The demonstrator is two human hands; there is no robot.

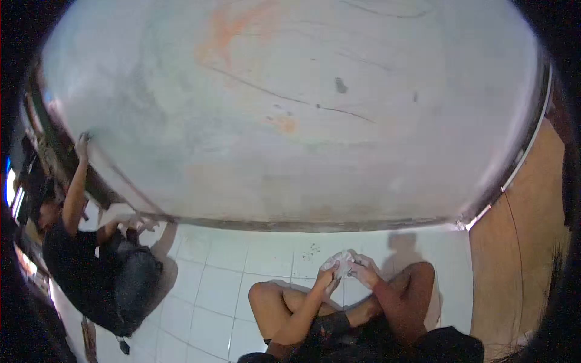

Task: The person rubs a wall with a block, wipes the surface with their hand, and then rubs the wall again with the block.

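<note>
Above the crossed legs, a crumpled whitish piece, perhaps cloth or plastic, is held between both hands. My left hand has its fingers closed on its left side. On the other side my right hand grips it with bent fingers. The hands are close together, just over the white tiled floor. Small dark specks lie on the tiles beyond my left hand. What the piece is exactly is too small to tell.
A large whitish wall with orange smudges and dark scratches rises in front. At the left another person in dark clothes sits with one arm raised to the wall. A brown panel stands at the right.
</note>
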